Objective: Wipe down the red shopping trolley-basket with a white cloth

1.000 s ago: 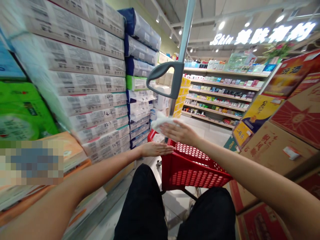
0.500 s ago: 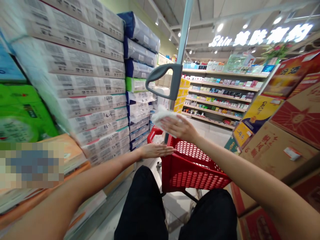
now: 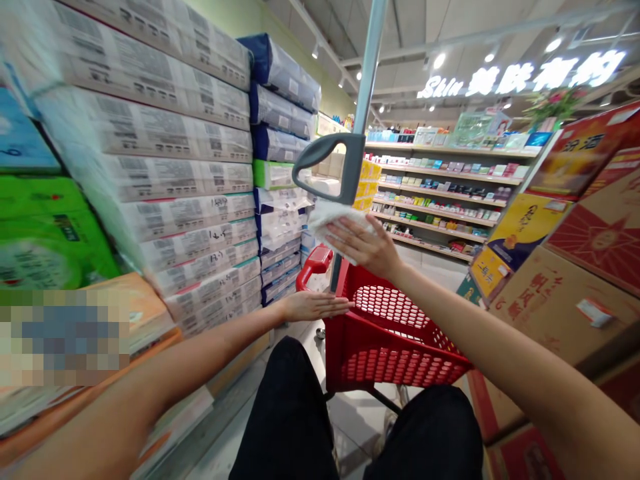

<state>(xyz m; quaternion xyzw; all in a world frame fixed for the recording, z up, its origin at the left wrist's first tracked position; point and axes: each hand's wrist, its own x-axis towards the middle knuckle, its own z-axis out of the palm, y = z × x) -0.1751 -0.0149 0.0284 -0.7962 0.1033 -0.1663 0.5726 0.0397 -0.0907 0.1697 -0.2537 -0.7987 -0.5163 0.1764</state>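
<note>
My right hand (image 3: 363, 245), fingers stretched out, holds a white wipe (image 3: 323, 215) against the metal pole just below the grey loop handle (image 3: 354, 170). The wipe covers that part of the pole and hides how it wraps. My left hand (image 3: 316, 306) lies flat, fingers straight and together, on the upper edge of the red shopping cart basket (image 3: 400, 363). The pole (image 3: 371, 67) rises from the cart's back, and a red handle (image 3: 315, 263) sticks out to the left. The cart stands between my knees.
Tall stacks of plastic-wrapped packs (image 3: 190, 177) line the left side, beside blue packs (image 3: 285, 73). Cardboard cartons (image 3: 555, 303) are piled close on the right. Behind the cart, shelves (image 3: 450, 170) hold small boxed goods. A green pack (image 3: 45, 233) sits at far left.
My right hand and the wipe have shifted slightly up the pole, closer to the grey loop handle. My left hand stays on the basket edge. The view has tilted a little.
</note>
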